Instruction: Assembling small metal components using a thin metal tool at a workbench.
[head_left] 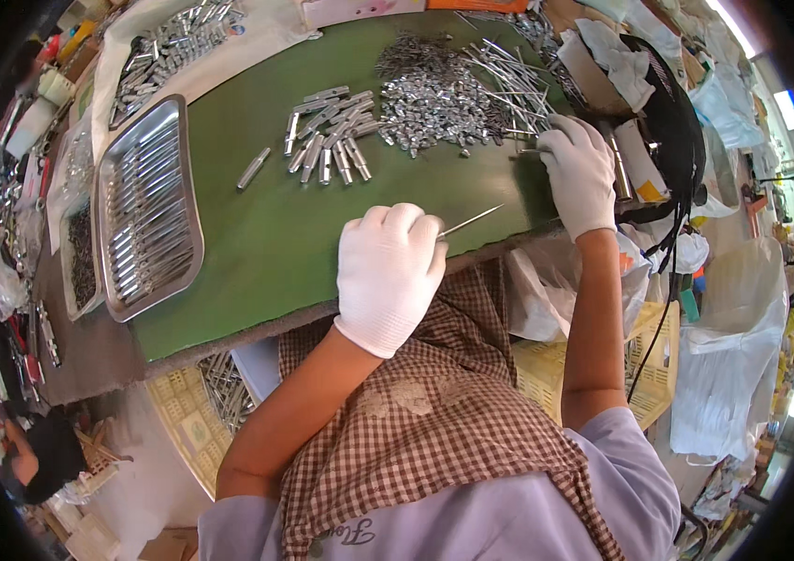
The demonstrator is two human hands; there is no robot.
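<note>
Lying at the left of the green table (229, 266), a metal tray (194, 201) holds slim, shiny pieces (147, 210) in a row; its raised rim is the edge to clear on that side. Between tray and left hand (389, 271) the tabletop is bare, the widest room for moving, with only one loose tube (253, 168) towards the back. The heaped tubes (332, 136) farther along look stiff, smooth and likely to roll; mid-length would seem the surest hold.

The gloved left hand is closed in a fist just above the near edge, its fingers wrapped round the hidden end of a spike (472, 220). The bare shaft points right and slightly away, over open tabletop. It should be light and rigid, perhaps slick, and its tip looks sharp, so the covered end is the place to grip.

Behind it, small bits (430, 112) would probably scatter if knocked. Thin rods (514, 84) lie crossed beside them, likely to drag one another when pulled; an outlying end suits a pinch best. The gloved right hand (579, 173) curls by their near ends; whether it pinches one, I cannot tell. A carton (642, 168) crowds its right side.
</note>
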